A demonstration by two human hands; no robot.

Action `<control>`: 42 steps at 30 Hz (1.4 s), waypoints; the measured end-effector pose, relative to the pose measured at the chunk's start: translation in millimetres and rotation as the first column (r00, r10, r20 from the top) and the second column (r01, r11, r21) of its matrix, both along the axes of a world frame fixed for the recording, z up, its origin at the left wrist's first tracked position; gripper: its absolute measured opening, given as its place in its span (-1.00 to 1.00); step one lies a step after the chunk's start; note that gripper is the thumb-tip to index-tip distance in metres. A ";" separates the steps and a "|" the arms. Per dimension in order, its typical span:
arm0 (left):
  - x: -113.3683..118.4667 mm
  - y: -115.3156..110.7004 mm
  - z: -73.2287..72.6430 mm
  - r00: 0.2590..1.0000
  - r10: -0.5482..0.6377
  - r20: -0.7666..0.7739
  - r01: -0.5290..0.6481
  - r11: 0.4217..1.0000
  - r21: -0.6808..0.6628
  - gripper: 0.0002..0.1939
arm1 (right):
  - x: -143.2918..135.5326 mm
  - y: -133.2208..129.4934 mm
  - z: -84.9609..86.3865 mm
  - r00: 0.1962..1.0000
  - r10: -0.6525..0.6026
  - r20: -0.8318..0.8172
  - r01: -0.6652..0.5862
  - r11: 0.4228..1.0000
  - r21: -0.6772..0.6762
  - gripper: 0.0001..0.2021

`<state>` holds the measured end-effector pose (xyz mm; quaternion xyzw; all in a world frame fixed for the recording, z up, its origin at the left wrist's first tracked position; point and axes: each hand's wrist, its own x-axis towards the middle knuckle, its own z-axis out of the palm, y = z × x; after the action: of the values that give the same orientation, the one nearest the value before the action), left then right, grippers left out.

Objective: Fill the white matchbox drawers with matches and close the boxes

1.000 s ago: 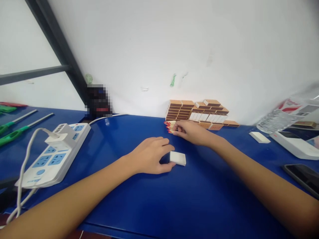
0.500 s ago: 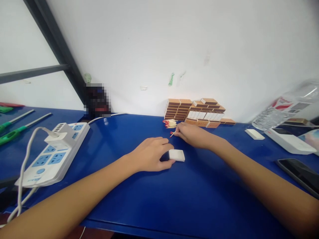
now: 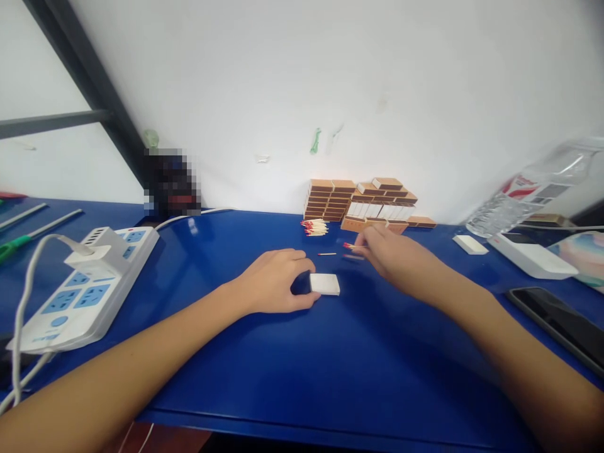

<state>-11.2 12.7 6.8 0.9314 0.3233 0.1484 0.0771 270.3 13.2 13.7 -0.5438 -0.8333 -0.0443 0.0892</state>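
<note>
A small white matchbox tray (image 3: pixel 325 284) lies on the blue table (image 3: pixel 292 371), its left end between the thumb and fingers of my left hand (image 3: pixel 278 281). Beyond it and to the right, my right hand (image 3: pixel 389 255) pinches some red-tipped matches (image 3: pixel 350 246) just above the table. One loose match (image 3: pixel 327 254) lies between my hands. Behind it sits a pile of matches (image 3: pixel 314 227) with red heads. Brown matchboxes (image 3: pixel 329 200) are stacked against the wall, with more boxes and upright white ones (image 3: pixel 372 211) beside them.
A white power strip (image 3: pixel 89 289) with a plugged-in charger and cable stands at the left, near green-handled tools (image 3: pixel 16 246). At the right are a small white block (image 3: pixel 470 245), a white box (image 3: pixel 533 257), a leaning plastic bottle (image 3: pixel 523 189) and a black phone (image 3: pixel 561 321).
My right hand has moved right, away from the match pile, with matches in its fingers. A single match now lies on the table. My left hand still holds the tray; the view has shifted slightly.
</note>
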 end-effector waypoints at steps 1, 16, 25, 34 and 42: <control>0.1 0.0 0.3 1.000 0.001 0.001 -0.001 1.000 -0.001 -0.67 | -6.1 -5.6 2.4 0.997 0.045 -0.067 -0.048 0.998 -0.041 -0.75; 1.2 0.6 -0.6 0.999 -0.034 -0.011 0.035 0.997 0.065 -0.71 | -52.2 -35.2 -7.0 0.973 0.222 0.067 -0.215 0.971 -0.103 -0.88; 0.5 -0.4 0.4 0.999 -0.041 -0.031 0.044 0.996 0.082 -0.69 | -42.5 -33.1 6.6 0.966 0.195 -0.171 -0.226 0.956 -0.186 -0.80; 1.1 0.4 0.2 0.999 -0.034 -0.026 0.036 0.997 0.069 -0.69 | -36.0 -32.3 6.7 0.954 0.218 -0.208 -0.269 0.926 -0.265 -0.82; 0.8 0.3 1.4 0.999 -0.031 -0.025 0.032 0.998 0.045 -0.67 | -26.4 -27.0 6.9 0.949 0.189 -0.253 -0.260 0.923 -0.285 -0.85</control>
<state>-10.4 13.0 8.2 0.9397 0.3058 0.1432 0.0544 243.9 -13.8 20.6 -0.4528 -0.8717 0.1600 0.0978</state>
